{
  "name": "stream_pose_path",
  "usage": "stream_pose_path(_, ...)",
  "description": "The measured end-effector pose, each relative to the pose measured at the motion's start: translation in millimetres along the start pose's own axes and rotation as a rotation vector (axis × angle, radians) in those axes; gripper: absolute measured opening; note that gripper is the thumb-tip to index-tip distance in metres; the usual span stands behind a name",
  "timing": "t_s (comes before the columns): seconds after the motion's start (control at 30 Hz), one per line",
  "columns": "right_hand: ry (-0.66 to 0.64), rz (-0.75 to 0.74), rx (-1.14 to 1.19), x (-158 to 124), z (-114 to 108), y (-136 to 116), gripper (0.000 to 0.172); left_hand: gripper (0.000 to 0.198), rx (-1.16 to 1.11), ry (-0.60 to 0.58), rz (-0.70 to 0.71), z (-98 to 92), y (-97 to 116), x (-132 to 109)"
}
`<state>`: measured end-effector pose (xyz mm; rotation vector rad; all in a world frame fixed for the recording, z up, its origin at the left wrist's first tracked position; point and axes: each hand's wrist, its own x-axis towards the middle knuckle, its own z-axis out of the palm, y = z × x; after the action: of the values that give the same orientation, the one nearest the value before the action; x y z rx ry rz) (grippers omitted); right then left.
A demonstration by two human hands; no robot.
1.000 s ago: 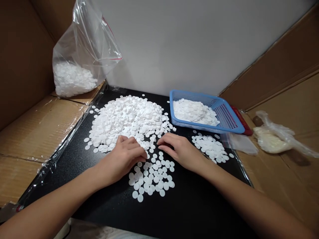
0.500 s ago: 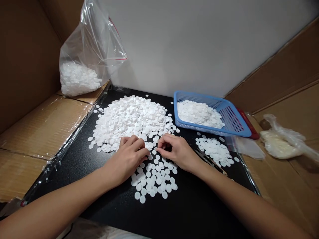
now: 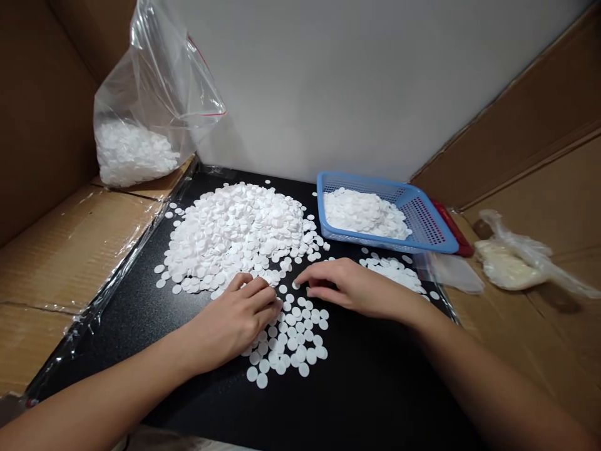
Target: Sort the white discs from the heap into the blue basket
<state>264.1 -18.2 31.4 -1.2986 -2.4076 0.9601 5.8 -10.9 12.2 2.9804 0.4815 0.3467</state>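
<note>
Small white round discs [image 3: 288, 335] lie spread over the black tabletop in front of me. Behind them rises a large heap of the same discs [image 3: 239, 228]. My left hand [image 3: 241, 313] rests at the left edge of the spread discs, its fingers curled and pressed together; the fingertips are partly hidden, so what they hold does not show. To the right, my right hand [image 3: 345, 285] hovers low over the table, thumb and forefinger apart. A single disc [image 3: 295, 285] is by its forefinger tip, and I see nothing gripped in it.
A blue basket [image 3: 434, 216] with discs stands at the back right, a red tray [image 3: 453, 228] behind it. A smaller disc pile [image 3: 394, 272] lies before it. A clear bag of discs [image 3: 136, 153] sits at the left, and a tied plastic bag [image 3: 509, 263] at the right.
My right hand has opened its pinch, and its forearm has swung outward to the right, covering part of the smaller pile. My left hand stays among the discs. The view has shifted slightly.
</note>
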Motion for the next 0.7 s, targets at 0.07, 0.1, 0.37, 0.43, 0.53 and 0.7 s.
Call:
stream_pose_path(0.07, 0.105, 0.027, 0.002, 1.7, -0.8, -0.7, 0.016, 0.022, -0.043, 0.002, -0.001, -0.1, 0.2, 0.1)
stream_pose_path(0.1, 0.159, 0.045, -0.003, 3.1, 0.1, -0.5, 0.015, 0.02, -0.073, 0.001, -0.007, -0.4, 0.5, 0.3)
stream_pose_path(0.37, 0.098, 0.281, -0.024, 7.5, 4.3, -0.9, 0.009, 0.022, -0.183, 0.116, -0.165, 3.0, -0.1, 6.7)
stream_pose_path(0.43, 0.062, 0.271, -0.008, 6.3, 2.8, -2.4, 0.011, 0.021, -0.083, 0.146, -0.197, 5.7, -2.5, 12.1)
stream_pose_path(0.53, 0.039, 0.233, 0.029, 4.6, 2.5, -0.9, 0.011, 0.017, 0.089, 0.109, -0.16, 7.3, -6.4, 21.1)
stream_pose_path(0.7, 0.076, 0.206, 0.074, 5.7, 8.6, 5.4, 0.01, 0.014, 0.288, 0.062, -0.025, 6.6, -8.9, 25.3)
